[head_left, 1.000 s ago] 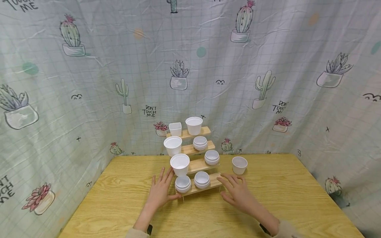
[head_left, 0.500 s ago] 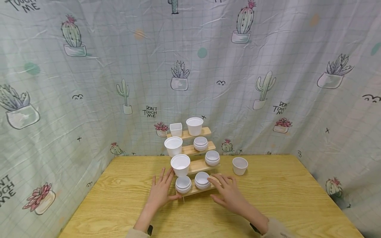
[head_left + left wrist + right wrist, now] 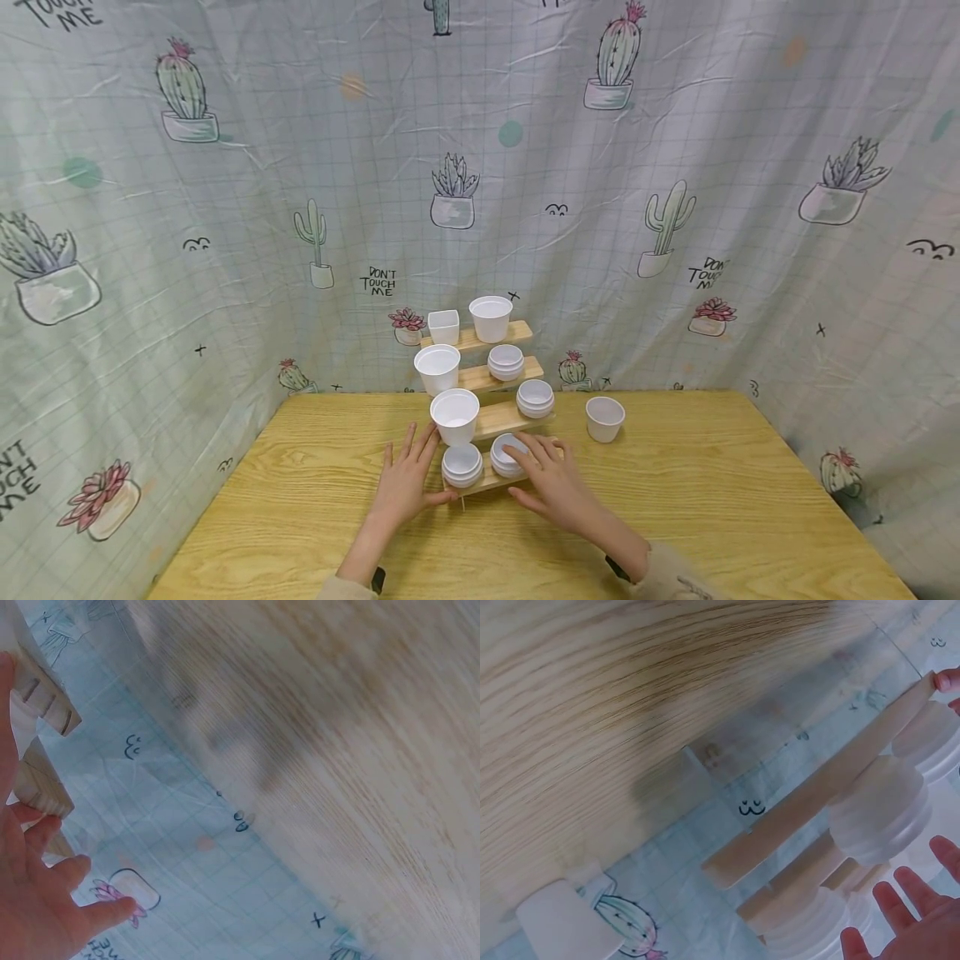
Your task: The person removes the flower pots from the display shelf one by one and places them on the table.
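A stepped stand with wooden shelves [image 3: 495, 419] carries several white plant pots in the head view. My left hand [image 3: 403, 482] lies along its left side, fingers spread. Its thumb touches the end of the lowest shelf, and fingertips meet a shelf end in the left wrist view. My right hand [image 3: 557, 485] reaches over the right-hand ribbed round pot [image 3: 504, 458] on the lowest shelf, hiding part of its rim. In the right wrist view, the right fingers [image 3: 900, 904] are spread beside that pot [image 3: 885, 814]; contact is unclear. Left of it stands another ribbed pot [image 3: 461, 467].
A loose white pot [image 3: 604, 419] stands on the wooden table [image 3: 720, 500], right of the stand. Higher shelves hold tapered pots [image 3: 454, 415], ribbed pots [image 3: 535, 398] and a square pot [image 3: 442, 326]. A cactus-print curtain [image 3: 480, 250] hangs behind.
My right hand has moved left from the right end of the lowest shelf to over the right-hand ribbed pot. The left hand and the pots have stayed in place.
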The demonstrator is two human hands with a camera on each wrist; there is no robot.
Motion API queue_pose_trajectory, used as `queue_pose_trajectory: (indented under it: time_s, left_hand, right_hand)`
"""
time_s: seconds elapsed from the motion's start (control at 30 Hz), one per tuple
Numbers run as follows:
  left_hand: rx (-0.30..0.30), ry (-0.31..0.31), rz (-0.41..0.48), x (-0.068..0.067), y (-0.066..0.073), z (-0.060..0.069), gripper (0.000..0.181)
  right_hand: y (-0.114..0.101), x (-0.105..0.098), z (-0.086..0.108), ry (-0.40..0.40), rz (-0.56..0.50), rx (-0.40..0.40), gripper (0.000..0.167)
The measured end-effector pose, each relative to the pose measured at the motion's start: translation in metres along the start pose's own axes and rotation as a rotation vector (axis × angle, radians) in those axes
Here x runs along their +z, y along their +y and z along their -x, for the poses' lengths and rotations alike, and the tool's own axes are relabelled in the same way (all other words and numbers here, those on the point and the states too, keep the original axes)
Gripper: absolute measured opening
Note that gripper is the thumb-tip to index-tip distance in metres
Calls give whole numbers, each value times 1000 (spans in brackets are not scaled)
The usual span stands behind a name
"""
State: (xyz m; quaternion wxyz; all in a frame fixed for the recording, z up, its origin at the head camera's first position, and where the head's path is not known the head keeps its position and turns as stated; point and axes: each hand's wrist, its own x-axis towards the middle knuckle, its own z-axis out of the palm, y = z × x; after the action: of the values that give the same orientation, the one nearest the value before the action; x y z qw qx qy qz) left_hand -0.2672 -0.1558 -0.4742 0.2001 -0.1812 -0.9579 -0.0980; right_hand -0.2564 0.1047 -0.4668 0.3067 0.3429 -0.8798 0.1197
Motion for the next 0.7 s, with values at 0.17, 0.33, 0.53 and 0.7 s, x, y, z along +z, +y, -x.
queue_pose_trajectory:
  time_s: [0.17,0.33,0.53,0.7]
  left_hand:
    - [15,22,2,0,0,0,103]
    - [16,21,-11,1,0,0,103]
    - [7,5,-7,1,-1,-1,103]
    - [1,-7,-11,1,0,-1,103]
  right_hand:
    - [-3,2,-4,-41,-18,20,57]
    - [-6,6,-7,-58,-22,19,58]
    - [-9,14,-9,-80,-25,20,58]
    - [-11,18,-10,-90,-32,35,57]
